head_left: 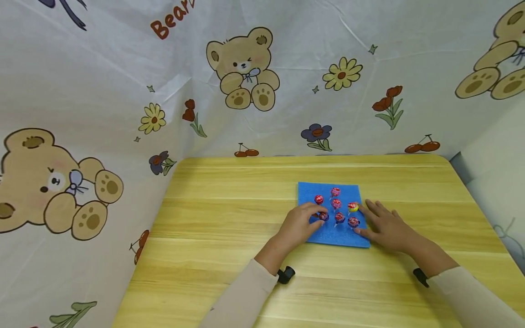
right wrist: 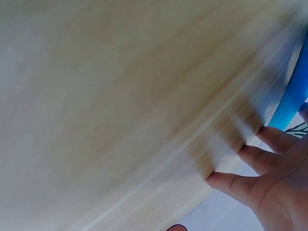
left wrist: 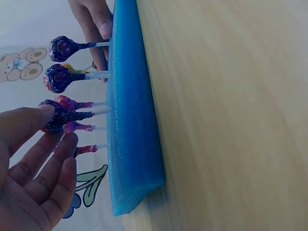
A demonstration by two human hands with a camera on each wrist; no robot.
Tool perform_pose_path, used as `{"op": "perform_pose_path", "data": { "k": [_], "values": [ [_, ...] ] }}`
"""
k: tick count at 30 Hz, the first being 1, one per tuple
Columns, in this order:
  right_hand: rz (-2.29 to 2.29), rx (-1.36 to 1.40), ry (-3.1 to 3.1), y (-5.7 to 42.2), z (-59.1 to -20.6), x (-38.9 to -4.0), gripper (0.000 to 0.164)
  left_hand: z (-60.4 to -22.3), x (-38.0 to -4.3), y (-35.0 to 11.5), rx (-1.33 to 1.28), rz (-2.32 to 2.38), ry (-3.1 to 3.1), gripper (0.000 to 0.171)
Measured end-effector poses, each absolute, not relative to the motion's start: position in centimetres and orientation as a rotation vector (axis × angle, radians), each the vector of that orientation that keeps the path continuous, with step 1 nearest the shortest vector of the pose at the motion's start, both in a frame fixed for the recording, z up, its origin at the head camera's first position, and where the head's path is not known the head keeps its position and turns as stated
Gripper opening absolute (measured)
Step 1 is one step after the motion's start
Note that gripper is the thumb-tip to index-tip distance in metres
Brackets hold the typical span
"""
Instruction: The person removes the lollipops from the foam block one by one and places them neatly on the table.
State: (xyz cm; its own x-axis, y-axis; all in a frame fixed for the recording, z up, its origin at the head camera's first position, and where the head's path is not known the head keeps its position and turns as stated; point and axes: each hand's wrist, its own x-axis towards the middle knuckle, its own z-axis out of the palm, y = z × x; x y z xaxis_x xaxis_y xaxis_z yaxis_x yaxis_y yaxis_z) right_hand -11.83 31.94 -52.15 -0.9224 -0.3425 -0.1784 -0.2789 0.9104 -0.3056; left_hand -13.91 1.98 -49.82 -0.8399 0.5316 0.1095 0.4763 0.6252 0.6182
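Note:
A blue foam block [head_left: 337,238] lies on the table with several wrapped lollipops standing in it on white sticks. My left hand [head_left: 298,223] pinches the dark-wrapped lollipop [left wrist: 60,115] at the block's near left between thumb and fingers; its stick meets the foam. Beside it stand two more dark-wrapped lollipops [left wrist: 58,77], with a yellow-and-red one [head_left: 353,207] and several pink or red ones [head_left: 336,203] behind. My right hand [head_left: 387,227] is spread at the block's right edge, thumb and index finger at the foam. Its other fingertips [right wrist: 215,177] reach down to the tabletop.
The wooden table [head_left: 205,218] extends around the block on every side. A white cloth [head_left: 287,118] printed with bears and flowers hangs behind and to the left. A cord [head_left: 505,233] shows beyond the right table edge.

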Motion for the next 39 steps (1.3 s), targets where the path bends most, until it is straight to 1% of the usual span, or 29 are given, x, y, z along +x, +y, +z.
{"op": "perform_pose_path", "data": {
  "k": [12,21,30,39],
  "values": [
    [-0.398,-0.464,2.844,31.6,-52.3,-11.8,0.084,-49.6,-13.9,1.8,0.878,0.972,2.764,0.031],
    [-0.402,-0.47,2.846,31.8,-52.2,-11.8,0.084,-48.3,-14.0,1.4,0.9,1.052,2.763,0.033],
    [-0.414,-0.464,2.838,31.8,-51.9,-11.7,0.084,-47.5,-14.1,0.6,0.839,1.097,2.747,0.032],
    [-0.417,-0.467,2.833,31.7,-51.8,-11.8,0.084,-47.2,-14.4,-0.6,0.809,1.111,2.771,0.034]
  ]
}}
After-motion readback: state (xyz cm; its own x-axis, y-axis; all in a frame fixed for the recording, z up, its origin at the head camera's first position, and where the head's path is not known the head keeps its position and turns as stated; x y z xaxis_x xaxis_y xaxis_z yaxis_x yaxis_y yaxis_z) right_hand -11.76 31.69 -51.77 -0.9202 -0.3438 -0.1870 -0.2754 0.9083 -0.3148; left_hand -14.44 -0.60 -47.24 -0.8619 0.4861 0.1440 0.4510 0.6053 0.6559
